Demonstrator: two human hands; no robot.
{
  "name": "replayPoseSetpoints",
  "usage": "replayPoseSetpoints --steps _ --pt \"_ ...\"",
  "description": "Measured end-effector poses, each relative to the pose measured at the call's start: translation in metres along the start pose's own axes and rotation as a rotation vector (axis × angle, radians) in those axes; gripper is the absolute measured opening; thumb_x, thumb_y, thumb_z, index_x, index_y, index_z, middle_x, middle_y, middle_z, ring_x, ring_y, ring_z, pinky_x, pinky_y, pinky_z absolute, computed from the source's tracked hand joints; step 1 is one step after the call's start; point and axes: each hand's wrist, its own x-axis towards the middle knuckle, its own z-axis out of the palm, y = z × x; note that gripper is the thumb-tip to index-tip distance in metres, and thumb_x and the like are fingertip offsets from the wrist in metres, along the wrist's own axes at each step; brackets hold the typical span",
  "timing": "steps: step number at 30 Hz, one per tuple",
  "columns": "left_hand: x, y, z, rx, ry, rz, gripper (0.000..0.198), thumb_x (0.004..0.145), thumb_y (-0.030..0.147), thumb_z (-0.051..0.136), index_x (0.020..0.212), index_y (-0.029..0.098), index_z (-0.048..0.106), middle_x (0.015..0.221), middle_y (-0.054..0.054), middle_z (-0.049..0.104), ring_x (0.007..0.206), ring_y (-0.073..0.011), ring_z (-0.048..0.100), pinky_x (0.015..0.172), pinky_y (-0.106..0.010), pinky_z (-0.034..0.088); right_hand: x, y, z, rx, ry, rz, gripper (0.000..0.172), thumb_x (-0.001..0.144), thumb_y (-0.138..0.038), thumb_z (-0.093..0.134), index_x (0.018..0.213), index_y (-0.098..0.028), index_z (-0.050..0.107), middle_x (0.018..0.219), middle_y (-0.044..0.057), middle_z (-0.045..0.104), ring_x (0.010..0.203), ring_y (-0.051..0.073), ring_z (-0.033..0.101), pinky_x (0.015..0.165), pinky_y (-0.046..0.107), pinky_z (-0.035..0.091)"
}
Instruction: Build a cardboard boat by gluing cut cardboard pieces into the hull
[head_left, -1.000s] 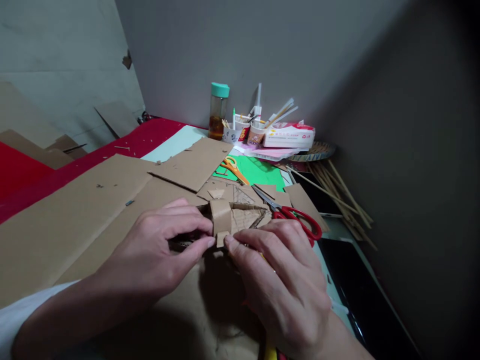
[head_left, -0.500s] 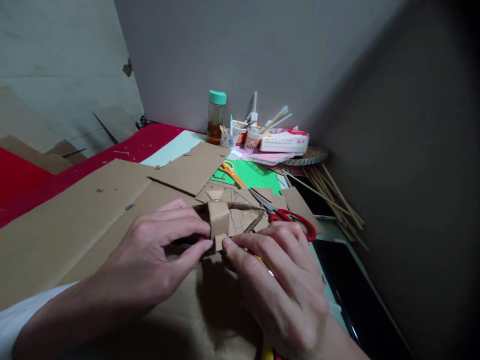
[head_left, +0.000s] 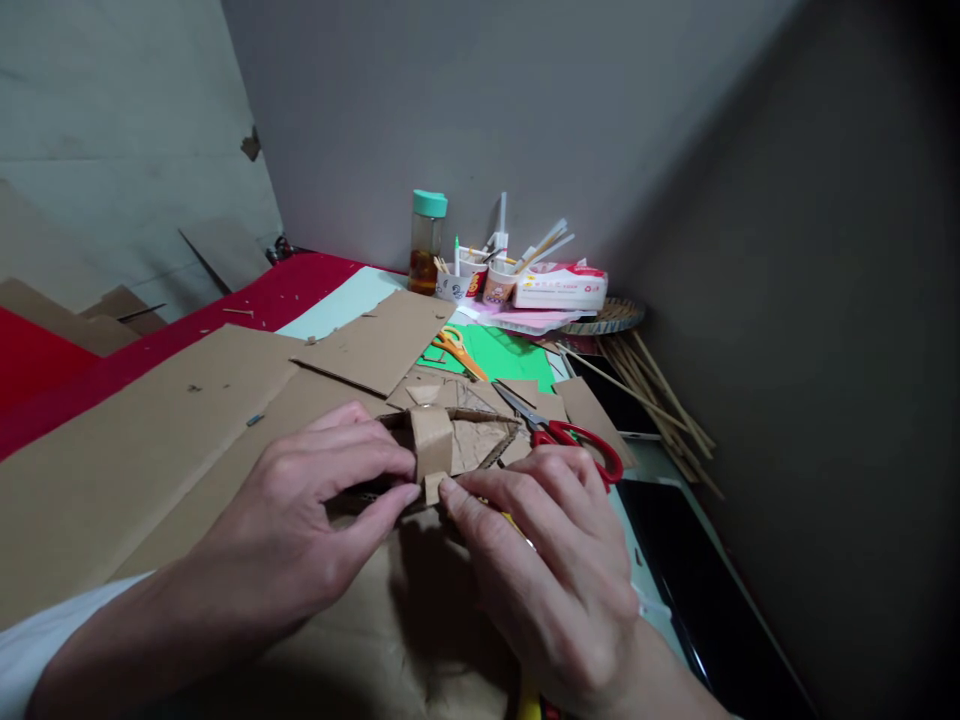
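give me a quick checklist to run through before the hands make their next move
1. Cardboard strip across the cardboard frame: ok.
2. Left hand beside the strip: ok, fingertips near its left edge.
3. Right hand at the small tab: ok, a fingertip at its right edge.
4. Tab stuck down: cannot tell.
5. Red-handled scissors well away from the right hand: not ok, they lie just beyond it.
6. Orange scissors away from both hands: ok, farther back, partly on green paper.

White left sleeve (head_left: 71,628), seemingly plain
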Motion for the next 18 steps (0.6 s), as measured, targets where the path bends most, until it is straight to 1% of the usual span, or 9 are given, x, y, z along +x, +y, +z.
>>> replayPoseSetpoints --steps 6,9,11,13,14,15,17,18 --pt "0.001 0.001 0.0 -0.007 0.01 -0.009 0.017 0.09 0.011 0.06 0.081 0.02 0.072 0.077 -0.001 0.077 0.077 -0.016 0.068 0.071 -0.026 0.054 0.0 -0.001 0.0 -0.023 0.001 0.002 0.025 0.1 -0.004 0.048 0.104 -0.007 0.073 0.09 0.009 0.076 0.077 0.019 0.058 0.071 0.039 0.041" --pt "0.003 0.002 -0.001 -0.004 0.016 -0.003 0.017 0.089 0.012 0.06 0.08 0.02 0.072 0.075 0.0 0.077 0.074 -0.0158 0.069 0.069 -0.026 0.054 -0.001 -0.001 0.003 -0.008 -0.003 0.011 0.025 0.1 -0.004 0.049 0.103 -0.007 0.073 0.09 0.009 0.076 0.078 0.019 0.058 0.073 0.039 0.041" --pt "0.003 0.002 -0.001 0.008 0.011 0.005 0.018 0.089 0.012 0.059 0.078 0.02 0.071 0.074 0.0 0.077 0.073 -0.0159 0.07 0.068 -0.026 0.055 -0.001 -0.001 0.005 -0.01 0.039 0.002 0.025 0.101 -0.005 0.048 0.1 -0.006 0.073 0.087 0.009 0.074 0.076 0.018 0.056 0.073 0.038 0.039" --pt "0.002 0.0 0.0 0.025 0.019 0.021 0.019 0.09 0.014 0.058 0.077 0.022 0.07 0.076 0.0 0.078 0.074 -0.0169 0.072 0.071 -0.027 0.057 -0.001 0.001 0.009 -0.021 0.079 -0.018 0.026 0.101 -0.005 0.047 0.098 -0.005 0.073 0.083 0.01 0.073 0.073 0.018 0.054 0.071 0.038 0.037" --pt "0.001 -0.002 0.002 0.034 0.034 0.028 0.019 0.091 0.015 0.057 0.078 0.022 0.07 0.078 -0.001 0.079 0.074 -0.0178 0.073 0.074 -0.028 0.058 -0.001 0.002 0.011 -0.03 0.095 -0.031 0.027 0.101 -0.005 0.046 0.098 -0.005 0.073 0.081 0.009 0.072 0.072 0.018 0.054 0.07 0.038 0.036" --pt "-0.001 -0.004 0.004 0.038 0.052 0.036 0.019 0.091 0.015 0.057 0.08 0.024 0.07 0.08 0.0 0.079 0.076 -0.0189 0.074 0.074 -0.029 0.059 -0.001 0.003 0.012 -0.04 0.099 -0.043 0.027 0.1 -0.005 0.046 0.098 -0.005 0.073 0.08 0.009 0.071 0.071 0.018 0.054 0.07 0.037 0.036" --pt "-0.006 -0.01 0.009 0.041 0.081 0.048 0.018 0.09 0.015 0.058 0.083 0.027 0.071 0.083 0.0 0.08 0.079 -0.0213 0.074 0.068 -0.028 0.059 0.0 0.005 0.016 -0.062 0.134 -0.075 0.027 0.098 -0.004 0.045 0.097 -0.006 0.072 0.076 0.008 0.069 0.068 0.018 0.054 0.068 0.036 0.036" --pt "-0.008 -0.013 0.012 0.031 0.102 0.049 0.019 0.089 0.014 0.059 0.084 0.028 0.071 0.083 0.0 0.08 0.08 -0.0223 0.075 0.068 -0.029 0.06 0.0 0.007 0.018 -0.078 0.157 -0.084 0.027 0.098 -0.005 0.045 0.096 -0.008 0.072 0.074 0.006 0.067 0.067 0.017 0.054 0.068 0.036 0.036"
